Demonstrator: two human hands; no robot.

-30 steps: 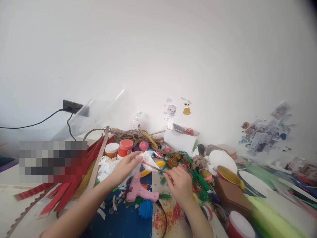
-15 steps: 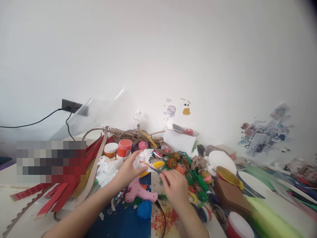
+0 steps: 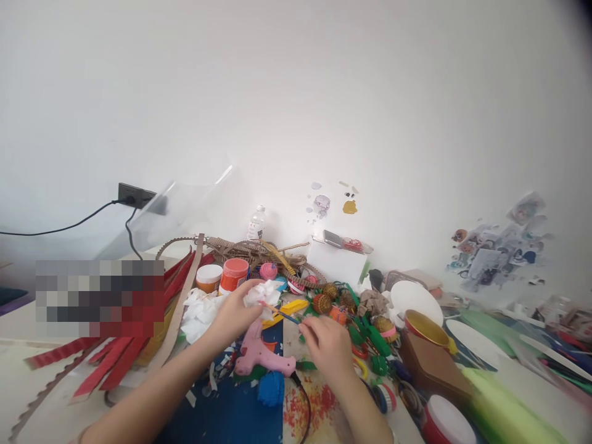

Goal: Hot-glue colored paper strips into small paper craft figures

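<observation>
My left hand (image 3: 241, 314) is closed on a crumpled white tissue (image 3: 264, 293) above the middle of the cluttered table. Between the fingers and thumb of my right hand (image 3: 324, 342) is a thin paintbrush (image 3: 289, 317), its reddish tip against the tissue. Just below the hands lies a pink glue gun (image 3: 263, 354), with a blue crumpled ball (image 3: 271, 390) in front of it. A yellow piece (image 3: 294, 306) lies behind the brush.
Paint jars (image 3: 234, 275) and white tissues (image 3: 200, 316) stand left of centre. Red strips (image 3: 118, 364) spread at the left. A brown box (image 3: 432, 367), a gold bowl (image 3: 426, 327) and green craft pieces (image 3: 375, 338) crowd the right. A black cable (image 3: 307, 401) runs frontward.
My left hand and the tissue have shifted slightly left, and the tissue has turned a little. The brush remains in my right hand, which has barely moved.
</observation>
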